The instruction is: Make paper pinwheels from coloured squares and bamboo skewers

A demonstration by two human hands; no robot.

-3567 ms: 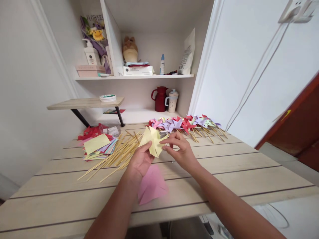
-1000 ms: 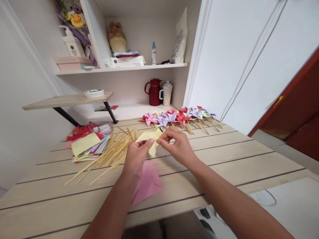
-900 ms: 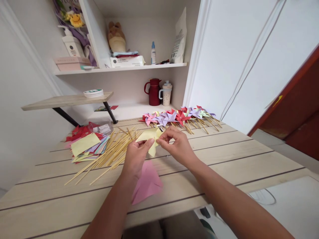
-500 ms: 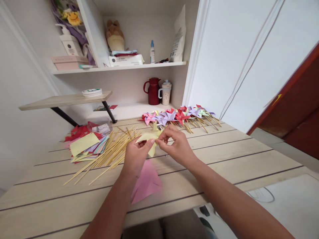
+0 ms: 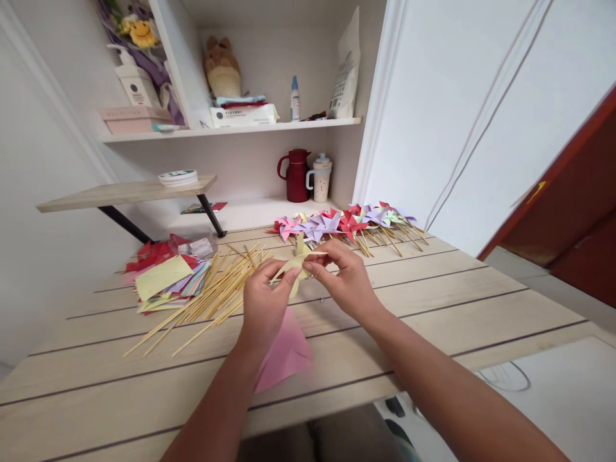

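Yellow paper pinwheel [image 5: 297, 262], pale, half-folded

matt yellow paper pinwheel [image 5: 296, 264], pale wooden sticks [image 5: 212, 295], matt wood-grain table [image 5: 433, 308]

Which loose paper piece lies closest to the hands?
The pink paper, alone on the table just under the left hand; the other loose sheets sit stacked in the paper pile farther left.

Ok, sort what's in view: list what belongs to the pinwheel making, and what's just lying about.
In use: left hand, right hand, folded pale yellow paper pinwheel, thin bamboo sticks, coloured paper squares, finished pinwheels.
Lying about: dark red jug, speckled mug.
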